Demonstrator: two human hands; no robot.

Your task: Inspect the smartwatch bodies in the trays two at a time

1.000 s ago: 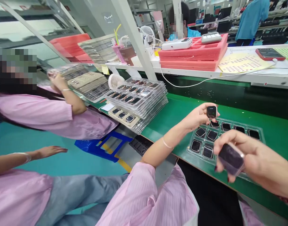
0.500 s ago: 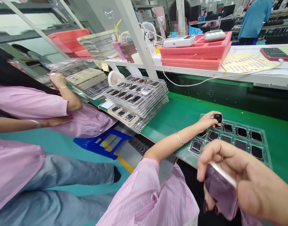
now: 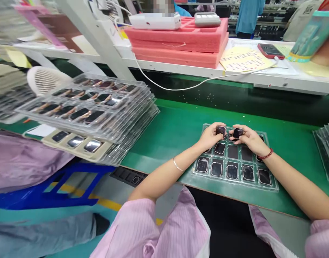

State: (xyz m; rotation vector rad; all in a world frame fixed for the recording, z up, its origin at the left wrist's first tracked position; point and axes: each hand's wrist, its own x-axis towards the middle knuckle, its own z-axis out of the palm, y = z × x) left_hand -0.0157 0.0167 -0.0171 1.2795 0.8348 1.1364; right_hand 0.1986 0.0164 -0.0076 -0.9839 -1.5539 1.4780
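Above the back row of a clear plastic tray (image 3: 207, 175), my left hand (image 3: 209, 138) grips a dark, square smartwatch case (image 3: 220, 130) between thumb and fingers. Beside it, my right hand (image 3: 250, 139) is closed on a second smartwatch case (image 3: 238, 133) with a dark glass face. The two cases are a small gap apart. More watch cases lie in the tray pockets, among them one in the front row (image 3: 232, 172). Two pockets in the middle row show only a dark bottom. My hands hide part of the back row.
Stacked clear trays of watch cases (image 3: 137, 107) stand on the green bench at the left. More clear trays (image 3: 327, 154) are at the right edge. Red foam trays (image 3: 175, 50) sit on the shelf, and a white cable (image 3: 180, 88) hangs below. A blue stool (image 3: 81, 182) is at lower left.
My right hand has gone from close before the camera to the tray, carrying its watch case beside my left hand. My view has swung right and nearer the bench.
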